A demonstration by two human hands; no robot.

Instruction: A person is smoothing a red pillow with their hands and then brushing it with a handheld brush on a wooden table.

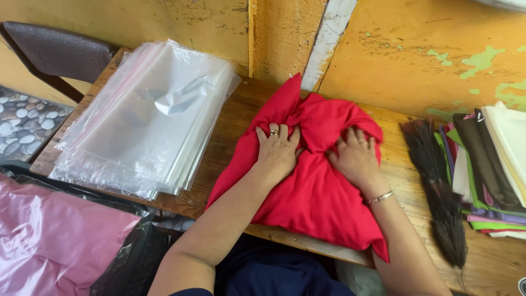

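A: Where is the red cloth [315,192] right now?

B: It lies mid-bench, its back corner up against the yellow wall [416,49] and its front corner hanging over the near edge of the wooden bench [230,118]. Both hands lie flat on it. The left hand [278,151], a ring on one finger, has its fingers spread and its palm down just left of the bunched fold. The right hand [357,158], a bracelet at its wrist, presses beside it with the fingers slightly curled into the gather. Neither hand pinches anything.

A: What could go wrong?

B: I would judge the overhang the main risk. That front corner is past the edge, so a pull toward the body could drag the whole cloth off the bench.

A: And the neighbours?

B: The stack of clear plastic bags [148,118] sits near the bench's left end, close to the cloth. A wide sweep of the left forearm could shove the slippery sheets askew. The dark broom [438,186] lies near the right wrist, and beyond it is the pile of folded coloured cloths [487,170]. An elbow swung right might knock either.
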